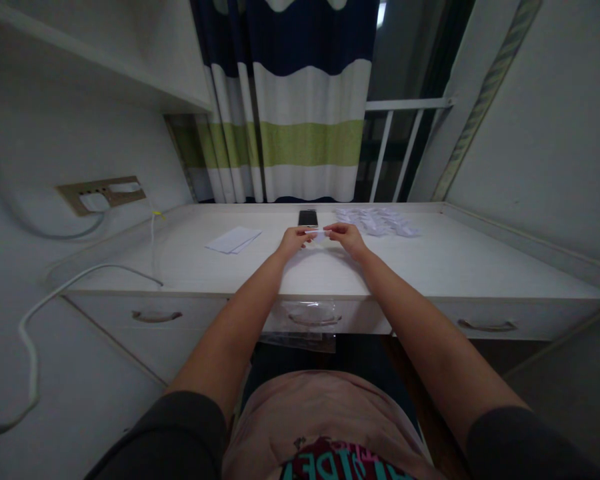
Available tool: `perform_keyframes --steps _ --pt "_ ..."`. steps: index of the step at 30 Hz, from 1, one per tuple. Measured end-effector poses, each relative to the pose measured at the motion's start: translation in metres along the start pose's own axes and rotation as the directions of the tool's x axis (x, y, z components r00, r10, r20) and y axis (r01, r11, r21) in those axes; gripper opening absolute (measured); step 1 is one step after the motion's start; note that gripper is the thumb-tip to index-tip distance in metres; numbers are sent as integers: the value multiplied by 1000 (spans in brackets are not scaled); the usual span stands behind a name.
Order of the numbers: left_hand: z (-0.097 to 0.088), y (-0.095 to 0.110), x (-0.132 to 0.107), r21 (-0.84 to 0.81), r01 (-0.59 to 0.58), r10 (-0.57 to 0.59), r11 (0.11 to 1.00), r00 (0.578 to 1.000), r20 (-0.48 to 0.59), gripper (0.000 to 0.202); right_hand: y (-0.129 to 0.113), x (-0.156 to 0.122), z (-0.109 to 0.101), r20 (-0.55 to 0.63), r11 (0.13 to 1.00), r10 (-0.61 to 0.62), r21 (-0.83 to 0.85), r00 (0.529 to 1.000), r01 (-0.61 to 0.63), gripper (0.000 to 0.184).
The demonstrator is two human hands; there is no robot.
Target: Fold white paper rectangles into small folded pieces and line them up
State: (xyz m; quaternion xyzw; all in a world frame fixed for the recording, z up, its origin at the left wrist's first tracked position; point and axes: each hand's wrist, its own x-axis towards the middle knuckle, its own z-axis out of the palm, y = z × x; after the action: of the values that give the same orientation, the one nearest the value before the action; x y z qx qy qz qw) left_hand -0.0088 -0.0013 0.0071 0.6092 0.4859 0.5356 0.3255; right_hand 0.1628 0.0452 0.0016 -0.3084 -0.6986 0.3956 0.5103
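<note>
Between my two hands, over the middle of the white desk, a small white folded piece of paper [320, 233] is held up. My left hand [296, 240] pinches its left end and my right hand [347, 238] pinches its right end. Fine details of the folds are too small to make out. Left of my hands, white paper sheets [234, 240] lie flat, one partly over another. A pile of white folded paper pieces [377, 221] spreads beyond my right hand. Just behind my left hand lies a dark phone [308, 218].
The desk [180, 267] has drawers with metal handles along its front; a clear plastic bag [313, 312] hangs over the middle one. A white cable [100, 267] crosses the left edge. A wall socket with plugs [103, 195] is at left, a striped curtain [307, 140] behind.
</note>
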Motion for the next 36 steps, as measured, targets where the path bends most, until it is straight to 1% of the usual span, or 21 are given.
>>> perform_keyframes --steps 7,14,17,21,23,28,33,36 --pt "0 1 -1 4 4 -4 1000 1000 -8 28 -4 -3 0 38 999 41 31 998 -42 37" --pt "-1 0 0 6 -21 22 1000 998 -51 27 -5 -4 0 23 997 66 46 998 -67 40" --pt "0 2 -2 -17 -2 2 1000 1000 -18 27 -5 -4 1 26 997 62 50 998 -63 40" --pt "2 5 -3 -106 87 -80 991 994 68 27 -7 -5 1 36 995 45 88 998 -48 40" --pt "2 6 -3 -147 111 -98 983 991 93 26 -8 -5 1 38 994 49 94 998 -53 40" --pt "3 7 -4 -202 127 -106 971 988 115 27 -8 -4 0 40 993 74 92 996 -77 38" --pt "2 8 -5 -232 137 -110 963 986 128 29 -9 -5 0 52 994 70 77 996 -74 40" --pt "1 8 -5 -250 142 -111 958 985 134 28 -10 -7 1 55 992 74 99 996 -80 40"
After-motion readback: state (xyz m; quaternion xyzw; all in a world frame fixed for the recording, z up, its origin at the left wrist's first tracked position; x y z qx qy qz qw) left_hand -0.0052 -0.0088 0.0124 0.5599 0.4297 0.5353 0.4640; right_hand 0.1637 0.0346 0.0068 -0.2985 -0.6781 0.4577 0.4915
